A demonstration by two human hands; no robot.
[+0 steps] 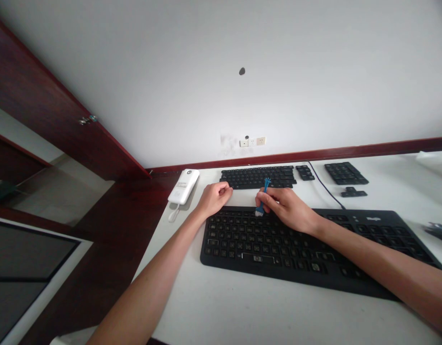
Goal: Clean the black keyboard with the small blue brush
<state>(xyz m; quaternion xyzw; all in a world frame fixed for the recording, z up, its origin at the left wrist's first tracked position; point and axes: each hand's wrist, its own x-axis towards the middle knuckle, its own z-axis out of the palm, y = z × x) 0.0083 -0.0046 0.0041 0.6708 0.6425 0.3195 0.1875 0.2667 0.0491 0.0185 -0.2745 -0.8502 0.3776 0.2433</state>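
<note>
A small blue cleaning brush (261,206) is pinched between the thumb and fingers of my right hand (284,203). Its white bristles point down at the top rows of a black keyboard (238,270), and blue strands stick up from its other end. The keyboard lies across the white table with its keycaps off, showing bare key sockets. My right forearm passes over its right half and hides part of it. My left hand (215,199) rests with curled fingers by the keyboard's upper left corner, with nothing visible in it.
Behind the keyboard, removed black keycaps (257,176) lie in rows, with smaller groups (345,173) to the right. A cable (325,187) runs back from the keyboard. At the table's left edge lies a white device with a strap (184,187). A dark object (438,231) sits far right.
</note>
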